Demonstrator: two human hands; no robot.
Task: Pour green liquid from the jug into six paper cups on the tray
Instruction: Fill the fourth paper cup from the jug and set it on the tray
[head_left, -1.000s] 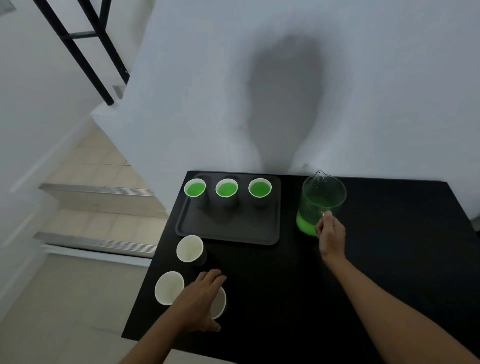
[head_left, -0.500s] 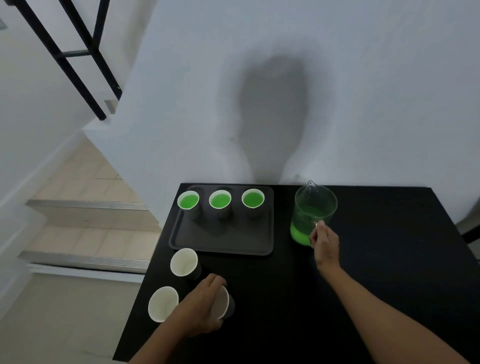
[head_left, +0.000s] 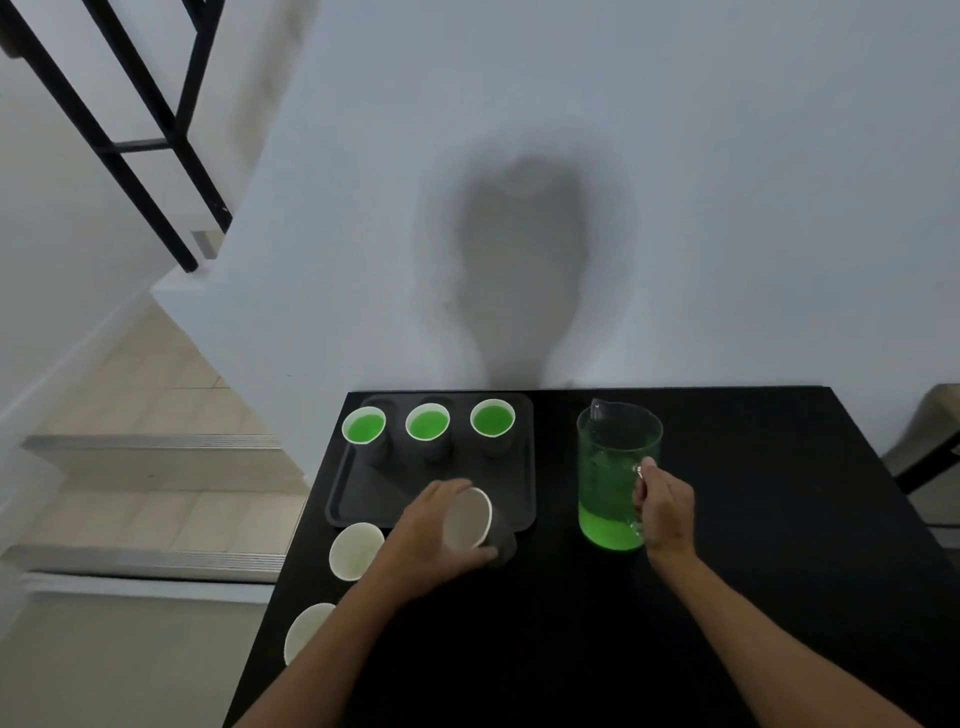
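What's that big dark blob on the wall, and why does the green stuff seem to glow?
Head view: the blob is a soft-edged shadow cast on the white wall, probably the person's own; the room is dim, so the bright green liquid in the jug and three filled cups stands out against the black table.

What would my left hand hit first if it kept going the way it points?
Likely the rightmost filled cup, across the tray's bare near half. The left hand, holding an empty cup, overlaps the tray's front rim; height is unclear.
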